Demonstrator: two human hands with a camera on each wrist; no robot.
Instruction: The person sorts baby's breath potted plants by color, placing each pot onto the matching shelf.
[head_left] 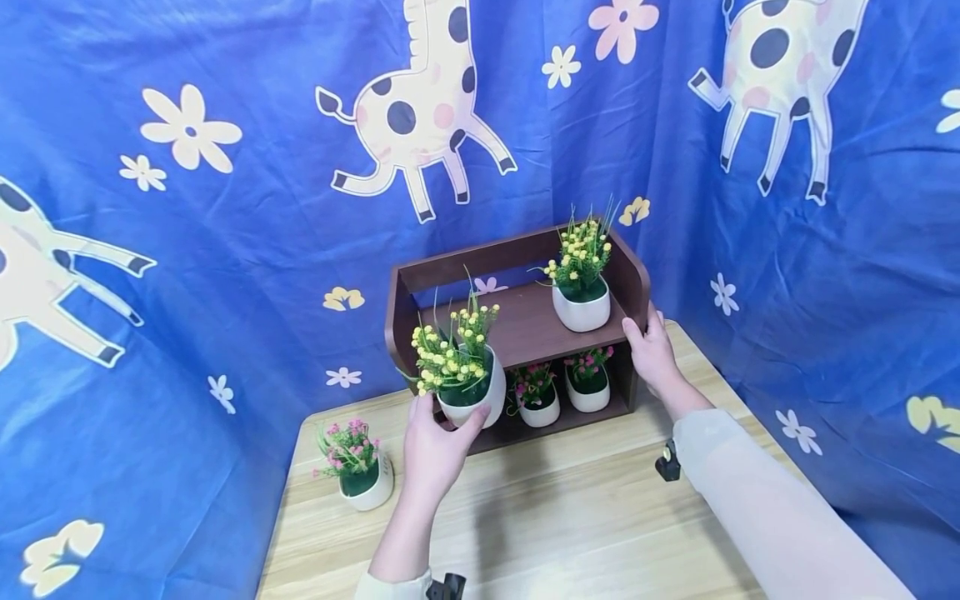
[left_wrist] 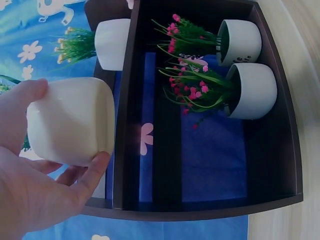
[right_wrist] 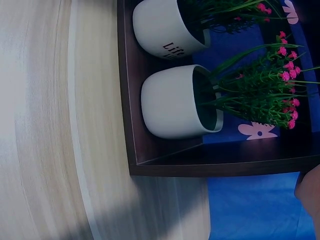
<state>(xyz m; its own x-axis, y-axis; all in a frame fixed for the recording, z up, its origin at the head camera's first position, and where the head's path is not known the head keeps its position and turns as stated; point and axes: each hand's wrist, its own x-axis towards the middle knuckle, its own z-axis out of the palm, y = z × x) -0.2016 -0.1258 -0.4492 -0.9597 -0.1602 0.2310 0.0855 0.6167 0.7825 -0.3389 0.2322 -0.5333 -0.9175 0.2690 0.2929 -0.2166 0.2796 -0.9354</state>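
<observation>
My left hand (head_left: 437,450) grips a white pot of yellow flowers (head_left: 480,392), its fingers and thumb round the pot, in front of the left part of the dark brown shelf (head_left: 517,321). In the left wrist view that pot (left_wrist: 72,122) shows its smooth base and side. My right hand (head_left: 654,354) holds the shelf's right side panel, thumb in front and fingers on the outer face. A second white pot of yellow flowers (head_left: 582,304) stands at the right of the upper board. Two white pots with pink flowers (left_wrist: 252,92) sit side by side on the lower level.
On the wooden table (head_left: 540,508), left of the shelf, stands another white pot with pink flowers (head_left: 367,483). A blue curtain (head_left: 247,275) printed with giraffes and flowers hangs behind and at both sides. The shelf's left side panel (head_left: 401,333) rises beside the held pot.
</observation>
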